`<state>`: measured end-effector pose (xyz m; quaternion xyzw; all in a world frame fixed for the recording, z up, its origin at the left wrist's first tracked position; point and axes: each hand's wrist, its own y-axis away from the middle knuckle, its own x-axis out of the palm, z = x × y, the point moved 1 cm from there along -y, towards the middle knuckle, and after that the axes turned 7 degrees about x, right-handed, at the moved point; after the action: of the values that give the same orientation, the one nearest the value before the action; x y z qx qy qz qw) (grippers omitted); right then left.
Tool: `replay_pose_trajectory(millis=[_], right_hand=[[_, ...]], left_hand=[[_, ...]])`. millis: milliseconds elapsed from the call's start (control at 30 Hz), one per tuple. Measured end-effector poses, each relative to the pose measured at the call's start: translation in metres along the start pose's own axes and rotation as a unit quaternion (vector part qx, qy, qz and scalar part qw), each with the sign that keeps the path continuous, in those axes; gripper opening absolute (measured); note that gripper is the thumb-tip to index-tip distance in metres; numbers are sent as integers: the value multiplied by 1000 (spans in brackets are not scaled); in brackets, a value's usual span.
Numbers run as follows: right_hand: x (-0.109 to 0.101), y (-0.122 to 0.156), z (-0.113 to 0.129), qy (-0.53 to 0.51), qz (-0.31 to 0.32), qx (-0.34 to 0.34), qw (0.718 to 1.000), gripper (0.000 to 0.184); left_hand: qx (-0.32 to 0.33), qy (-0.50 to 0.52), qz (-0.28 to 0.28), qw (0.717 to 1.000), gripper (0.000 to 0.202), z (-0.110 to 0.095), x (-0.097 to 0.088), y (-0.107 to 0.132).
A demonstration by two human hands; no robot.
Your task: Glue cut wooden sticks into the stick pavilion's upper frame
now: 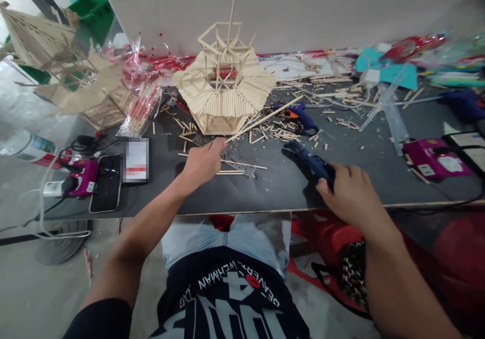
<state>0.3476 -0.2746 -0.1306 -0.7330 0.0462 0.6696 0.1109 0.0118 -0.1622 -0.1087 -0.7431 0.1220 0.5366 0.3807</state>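
Note:
My left hand (pixel 204 162) is closed in a pinch on the near end of a long thin wooden stick (pixel 265 119) that slants up to the right over the dark tabletop (pixel 273 187). Just beyond it stands a hexagonal pavilion model (pixel 224 89) built of sticks, with a tall stick rising from its top. My right hand (pixel 350 195) is wrapped round the handle of a blue glue gun (pixel 310 162) lying on the table near the front edge. Loose stick pieces (pixel 242 166) lie between the hands.
A second blue-and-orange glue gun (pixel 297 114) lies among stick offcuts. At left sit a phone (pixel 106 182), a card (pixel 135 160), a purple device (pixel 81 177) and bagged sticks (pixel 140 111). Another purple box (pixel 432 158) is at right. Craft clutter lines the back.

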Motion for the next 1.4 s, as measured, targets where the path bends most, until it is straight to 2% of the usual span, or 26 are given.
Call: replay_pose_trajectory(millis=[133, 267, 367, 500, 667, 833, 1000, 1400], right_hand=[[-12, 0, 9, -144, 44, 18, 988, 61], [-33, 2, 29, -311, 145, 28, 939, 62], [-51, 3, 52, -373, 176, 7, 911, 58], [-63, 2, 84, -412, 210, -9, 887, 51], [-64, 2, 110, -452, 222, -15, 864, 47], [-65, 3, 127, -476, 226, -23, 850, 46], [-65, 5, 136, -479, 223, -13, 849, 47], [-61, 8, 141, -499, 206, -5, 841, 47]], left_hand=[[8, 16, 17, 1000, 33, 0, -4, -1], [14, 39, 3, 999, 33, 0, -2, 0], [21, 60, -23, 998, 31, -1, 1, 1], [15, 60, -44, 997, 32, 0, 1, 1], [21, 53, -67, 996, 32, 2, 0, 1], [24, 56, -31, 998, 33, 1, -1, 0], [36, 56, -27, 997, 32, 3, -2, -1], [59, 5, -2, 998, 35, -1, -4, 0]])
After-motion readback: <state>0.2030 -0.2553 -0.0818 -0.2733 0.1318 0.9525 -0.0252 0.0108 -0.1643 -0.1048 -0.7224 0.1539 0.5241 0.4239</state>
